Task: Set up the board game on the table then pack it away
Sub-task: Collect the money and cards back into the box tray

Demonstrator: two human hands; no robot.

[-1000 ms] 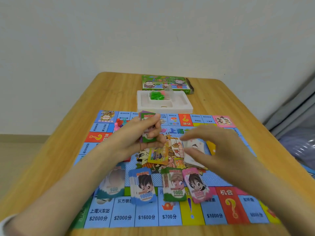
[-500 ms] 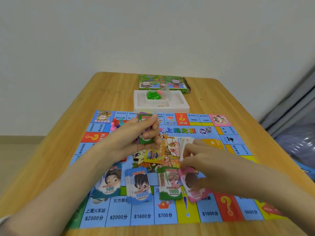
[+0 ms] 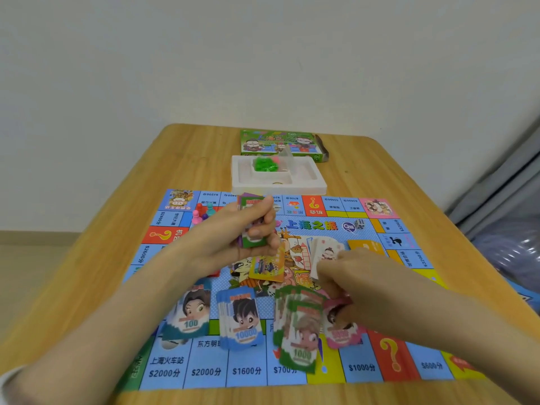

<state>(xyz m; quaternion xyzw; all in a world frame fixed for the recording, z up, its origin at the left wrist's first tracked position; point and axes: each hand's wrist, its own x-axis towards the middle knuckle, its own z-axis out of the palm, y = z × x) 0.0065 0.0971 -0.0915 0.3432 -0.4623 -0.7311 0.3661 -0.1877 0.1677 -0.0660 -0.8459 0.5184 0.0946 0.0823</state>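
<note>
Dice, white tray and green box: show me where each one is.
dice (image 3: 359, 224), head view, on its spotted face.
white tray (image 3: 309, 188), head view, on its near rim.
green box (image 3: 263, 142), head view, on its printed top.

Likely a home room: a wooden table against a bare white wall, pale wood-look floor beside.

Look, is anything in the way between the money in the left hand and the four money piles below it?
Mostly no. The bundle in the left hand has open space down to the 100 pile, 10000 pile and 1000 pile. Only the pink pile is blocked: the right hand is on it.
</note>
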